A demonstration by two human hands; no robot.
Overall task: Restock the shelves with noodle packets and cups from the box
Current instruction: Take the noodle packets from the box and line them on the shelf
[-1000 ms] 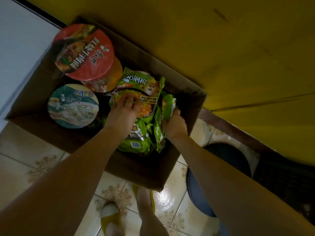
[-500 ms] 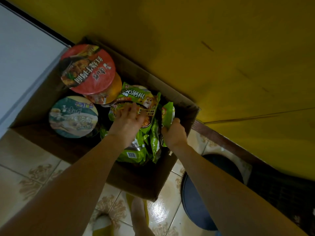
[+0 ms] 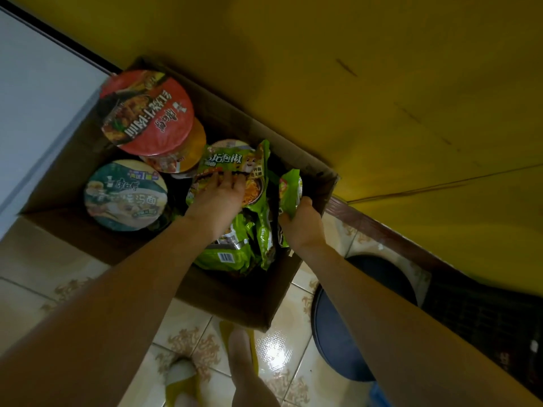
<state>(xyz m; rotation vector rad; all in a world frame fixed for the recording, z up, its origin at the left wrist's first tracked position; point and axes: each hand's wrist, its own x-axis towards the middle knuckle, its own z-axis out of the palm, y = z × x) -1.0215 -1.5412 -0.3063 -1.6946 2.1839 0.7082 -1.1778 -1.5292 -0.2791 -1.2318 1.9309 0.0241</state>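
A cardboard box [image 3: 241, 292] stands on the tiled floor. Inside at the left lie a red-lidded noodle cup [image 3: 147, 111], an orange cup [image 3: 191, 151] under it, and a teal-lidded cup [image 3: 125, 195]. Several green noodle packets fill the right side. My left hand [image 3: 219, 196] rests flat on the top green packet [image 3: 235, 163], fingers straight. My right hand [image 3: 302, 218] grips the edge of another green packet [image 3: 289, 189] standing upright by the box's right wall.
A yellow wall [image 3: 382, 98] rises behind the box. A white panel [image 3: 38, 98] is at the left. A dark round stool [image 3: 338, 318] sits on the floor to the right. My feet in yellow slippers [image 3: 182, 386] are just below the box.
The view has shifted, so the box sits lower in frame. My right hand has pulled the upright green packet slightly apart from the stack. My left hand stays on the top packet.
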